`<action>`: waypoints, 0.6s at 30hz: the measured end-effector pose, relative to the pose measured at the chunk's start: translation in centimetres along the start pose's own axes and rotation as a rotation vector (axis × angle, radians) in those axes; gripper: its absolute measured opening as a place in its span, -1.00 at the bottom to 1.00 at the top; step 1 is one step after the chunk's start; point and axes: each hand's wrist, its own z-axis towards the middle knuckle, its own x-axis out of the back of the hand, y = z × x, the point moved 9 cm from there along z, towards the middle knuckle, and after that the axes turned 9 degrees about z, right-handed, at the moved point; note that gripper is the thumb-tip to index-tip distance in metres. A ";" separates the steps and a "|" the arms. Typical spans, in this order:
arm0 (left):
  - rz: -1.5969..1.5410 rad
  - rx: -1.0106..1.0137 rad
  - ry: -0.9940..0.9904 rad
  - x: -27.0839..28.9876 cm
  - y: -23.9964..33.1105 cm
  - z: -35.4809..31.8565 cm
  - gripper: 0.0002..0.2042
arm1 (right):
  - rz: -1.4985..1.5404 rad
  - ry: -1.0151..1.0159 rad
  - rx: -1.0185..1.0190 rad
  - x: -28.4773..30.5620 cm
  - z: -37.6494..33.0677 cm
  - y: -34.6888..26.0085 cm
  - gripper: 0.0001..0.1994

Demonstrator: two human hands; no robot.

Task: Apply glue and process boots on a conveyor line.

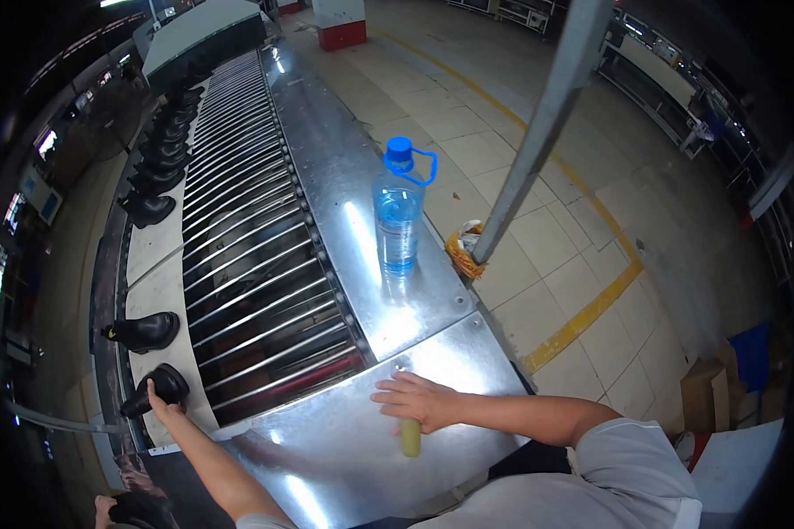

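Observation:
A black boot lies at the near end of the pale belt, and my left hand is closed around its near side. Another black boot rests just beyond it. Over the shiny metal tabletop, my right hand is stretched flat with its fingers apart, pointing left. A yellow-green cylindrical piece pokes out from under that palm, beside the thumb. Its upper end is hidden by the hand, so its kind does not show.
More black boots line the belt farther off. Metal rollers run alongside. A clear bottle with a blue cap stands on the metal ledge. A grey pole rises beside an orange basket. Another person's hand shows at lower left.

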 end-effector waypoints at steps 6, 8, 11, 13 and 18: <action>-0.386 -0.379 -0.531 0.3 -7.3 -27.6 -0.36 | -0.017 0.045 -0.028 -0.5 -1.5 0.0 -0.63; -0.554 -0.150 -0.842 0.5 -10.8 -39.2 -0.33 | -0.002 0.044 0.001 -0.8 -1.4 0.0 -0.64; -0.463 0.038 -0.855 4.9 -18.8 -47.3 -0.27 | -0.030 0.073 0.026 -0.7 -0.9 -0.6 -0.65; -0.385 0.207 -0.946 7.1 -24.6 -50.8 -0.29 | -0.055 0.085 0.041 -0.1 0.2 -0.6 -0.65; 0.051 -0.425 -0.619 8.0 -24.5 -52.9 -0.51 | -0.051 0.211 0.098 1.6 0.1 -0.9 -0.70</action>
